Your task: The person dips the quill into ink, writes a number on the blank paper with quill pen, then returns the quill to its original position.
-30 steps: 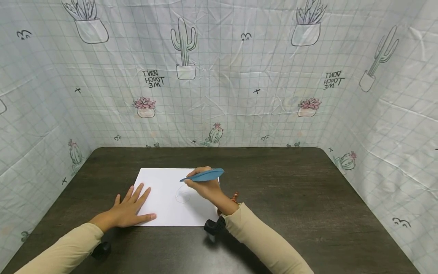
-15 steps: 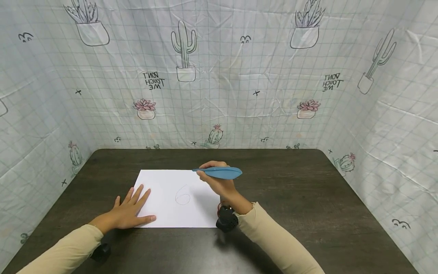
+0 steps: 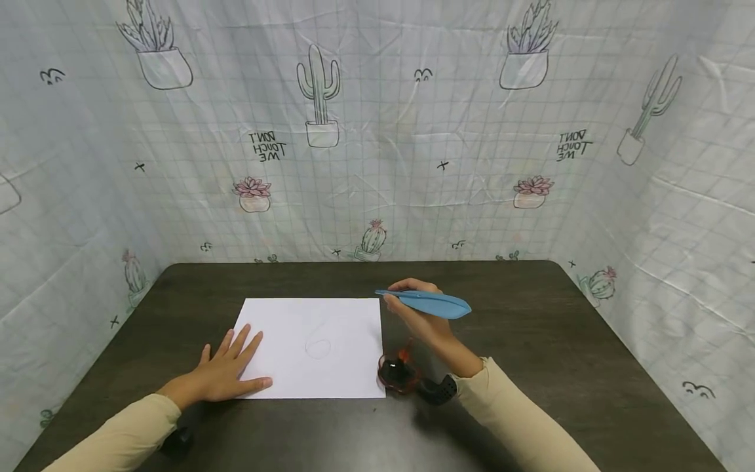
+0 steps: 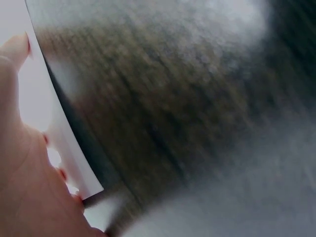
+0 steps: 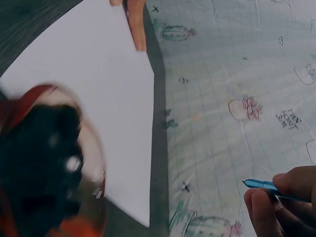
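Note:
A white sheet of paper [image 3: 354, 367] lies on the dark table and bears a faint thin line drawing with a small loop [image 3: 318, 349]. My left hand [image 3: 221, 373] rests on its left edge, fingers spread; thumb and paper edge also show in the left wrist view. Between thumb and fingers my right hand [image 3: 421, 314] pinches a blue feather-shaped pen [image 3: 433, 303], raised off the paper beyond its upper right corner. In the right wrist view the pen's tip [image 5: 249, 183] points away from the fingertips, touching nothing.
The dark wood table [image 3: 531, 341] extends right of the paper. A cactus-print cloth [image 3: 401, 131] hangs behind and on both sides. A dark wrist device [image 3: 436, 390] and a reddish-brown bracelet [image 3: 404, 370] hang below my right wrist.
My right hand has lifted the feather pen from above the drawing and carried it right, past the paper's edge. The left hand stays on the paper. The head view has tilted slightly up.

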Tool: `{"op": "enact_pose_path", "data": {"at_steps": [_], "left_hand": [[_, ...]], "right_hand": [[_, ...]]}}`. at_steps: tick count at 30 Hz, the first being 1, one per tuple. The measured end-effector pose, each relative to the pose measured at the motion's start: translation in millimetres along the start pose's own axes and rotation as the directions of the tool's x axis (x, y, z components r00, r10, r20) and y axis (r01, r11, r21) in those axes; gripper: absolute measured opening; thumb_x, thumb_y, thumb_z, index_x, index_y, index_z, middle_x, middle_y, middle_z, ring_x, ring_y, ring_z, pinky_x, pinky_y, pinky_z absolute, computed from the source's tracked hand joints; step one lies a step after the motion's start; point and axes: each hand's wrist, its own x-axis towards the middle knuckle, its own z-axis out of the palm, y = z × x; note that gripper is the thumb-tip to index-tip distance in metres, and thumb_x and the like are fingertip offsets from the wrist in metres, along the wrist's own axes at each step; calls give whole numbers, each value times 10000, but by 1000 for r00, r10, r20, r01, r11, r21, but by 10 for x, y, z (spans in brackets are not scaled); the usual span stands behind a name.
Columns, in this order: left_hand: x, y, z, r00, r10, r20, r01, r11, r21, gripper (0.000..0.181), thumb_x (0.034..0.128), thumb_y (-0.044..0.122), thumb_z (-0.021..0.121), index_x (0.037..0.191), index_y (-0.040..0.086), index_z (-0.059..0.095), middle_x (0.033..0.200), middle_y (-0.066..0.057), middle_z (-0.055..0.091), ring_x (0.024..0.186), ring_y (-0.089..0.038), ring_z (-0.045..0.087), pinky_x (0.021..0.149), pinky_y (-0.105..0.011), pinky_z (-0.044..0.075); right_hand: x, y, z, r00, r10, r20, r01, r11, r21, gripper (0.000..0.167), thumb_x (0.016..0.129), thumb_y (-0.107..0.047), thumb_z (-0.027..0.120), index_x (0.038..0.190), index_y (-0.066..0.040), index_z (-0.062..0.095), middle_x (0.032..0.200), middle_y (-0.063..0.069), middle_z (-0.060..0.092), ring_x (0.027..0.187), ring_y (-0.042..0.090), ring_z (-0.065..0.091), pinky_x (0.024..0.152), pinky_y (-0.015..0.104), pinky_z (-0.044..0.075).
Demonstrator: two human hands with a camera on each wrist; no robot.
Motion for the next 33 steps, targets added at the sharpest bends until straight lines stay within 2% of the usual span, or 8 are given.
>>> {"op": "enact_pose_path", "data": {"at_steps": [5,9,13,21,23,29,31,33], "left_hand": [[2,-1,9,1000,-4,-2,4,1000,-4,978,856,638,562,1542,83,140,1590,-219,-44,1415,-507,-83,959,-779,-76],[-15,12,1,1000,7,-9,-7,1000,-21,968,861,616,572,1537,68,149,1584,-235,-32,1407,-522,-76,945,-787,-82],[-26,24,-4,1000,7,-12,-7,1000,-19,967,861,619,570,1536,67,153,1585,-234,-29,1408,-521,-71,948,-787,-77],[3,14,-1,1000,5,-10,-5,1000,-5,970,860,626,565,1535,63,154,1583,-240,-28,1409,-519,-73,953,-782,-84],[1,20,-9,1000,6,-10,-6,1000,-5,977,856,631,566,1536,65,152,1583,-240,-30,1410,-519,-73,954,-782,-82],[-3,22,-17,1000,-4,4,4,1000,-1,980,857,638,558,1541,75,139,1587,-226,-47,1411,-514,-81,957,-781,-79],[-3,20,-13,1000,-7,7,7,1000,0,978,858,640,555,1542,80,136,1589,-222,-50,1412,-512,-84,957,-781,-81],[-6,26,-13,1000,-3,2,3,1000,-6,975,858,631,564,1540,76,144,1587,-228,-42,1410,-517,-78,953,-784,-83]], "right_hand": [[-79,52,-190,999,47,-9,-47,998,-51,211,893,-66,670,1034,91,654,922,268,689,797,322,709,684,301,573],[-158,116,-310,999,33,-21,-36,989,-145,190,896,-100,668,1028,38,673,909,242,698,775,298,702,647,264,549],[-235,170,-415,999,26,-18,-29,985,-168,188,894,-91,671,1034,34,670,903,231,703,777,308,701,643,265,548],[-324,255,-607,990,124,72,-106,970,-219,219,933,-126,635,1107,7,649,977,215,691,867,321,696,690,253,548],[-340,269,-632,990,111,84,-88,966,-241,214,933,-124,635,1109,-4,654,969,191,699,863,298,702,687,247,550],[-403,334,-648,991,-39,124,82,929,-360,142,908,-22,633,1041,-2,680,870,155,712,741,218,704,640,257,559],[-426,352,-646,991,-28,128,77,917,-393,148,899,-2,633,1035,-19,688,867,140,717,734,208,706,650,262,564],[-443,372,-654,992,4,128,47,920,-389,175,890,17,633,1053,-15,691,890,141,723,760,222,715,670,277,570]]}}
